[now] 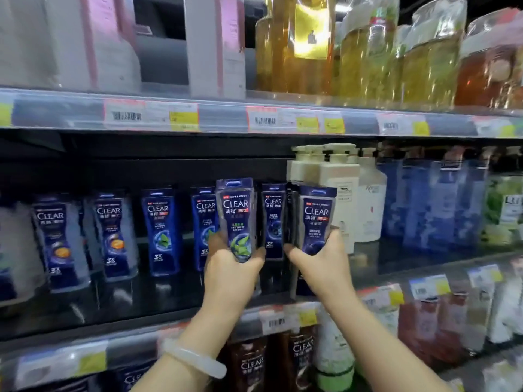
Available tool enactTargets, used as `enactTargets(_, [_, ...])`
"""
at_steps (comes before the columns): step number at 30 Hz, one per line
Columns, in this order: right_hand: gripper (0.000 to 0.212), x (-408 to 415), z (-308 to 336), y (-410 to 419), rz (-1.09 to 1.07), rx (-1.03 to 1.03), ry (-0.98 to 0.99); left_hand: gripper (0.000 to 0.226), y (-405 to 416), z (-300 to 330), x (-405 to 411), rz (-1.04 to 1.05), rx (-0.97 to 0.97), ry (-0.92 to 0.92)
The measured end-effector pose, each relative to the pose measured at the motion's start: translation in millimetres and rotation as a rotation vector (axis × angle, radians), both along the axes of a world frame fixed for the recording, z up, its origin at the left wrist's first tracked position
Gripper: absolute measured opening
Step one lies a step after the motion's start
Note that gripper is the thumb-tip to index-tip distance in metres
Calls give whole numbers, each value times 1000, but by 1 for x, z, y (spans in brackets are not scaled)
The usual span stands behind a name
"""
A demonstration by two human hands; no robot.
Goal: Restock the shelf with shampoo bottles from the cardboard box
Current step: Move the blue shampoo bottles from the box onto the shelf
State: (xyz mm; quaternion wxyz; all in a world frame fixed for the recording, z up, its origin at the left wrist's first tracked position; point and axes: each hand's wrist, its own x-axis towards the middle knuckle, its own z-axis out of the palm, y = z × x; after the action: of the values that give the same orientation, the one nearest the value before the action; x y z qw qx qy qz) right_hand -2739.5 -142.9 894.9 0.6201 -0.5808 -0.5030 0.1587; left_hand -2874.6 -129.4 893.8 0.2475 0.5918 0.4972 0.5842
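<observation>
The left hand (230,271) has its fingers wrapped around a dark blue plastic CLEAR shampoo bottle with green leaves (236,219). At its three o'clock, the right hand (319,260) grips a dark blue CLEAR bottle with a white front panel (315,219) above the black middle shelf (141,301).

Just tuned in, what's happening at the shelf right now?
A person is stocking Clear shampoo on the middle shelf. The left hand holds a green-leaf bottle, and the right hand holds a dark blue bottle beside the white pump bottles. Both bottles are upright at the row's front. The cardboard box is not in view.

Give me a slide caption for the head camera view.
Left hand and right hand each hold a shampoo bottle at the shelf.
</observation>
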Motion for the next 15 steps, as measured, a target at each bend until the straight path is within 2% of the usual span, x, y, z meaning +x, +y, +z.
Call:
enactTargets(3, [41,-3,7,21,102,30,21,48,7,4,-5,36,31,-64])
enactTargets(5, [56,-6,11,32,176,44,28,48,11,8,-12,83,48,-84])
enactTargets(8, [63,-8,13,46,218,27,2,51,18,12,-25,162,37,-105])
enactTargets(12, [49,-15,4,58,225,41,-28,59,21,5,-43,232,26,-72])
enactTargets(15, [47,-20,-7,69,212,90,-34,62,22,-1,-57,263,24,-66])
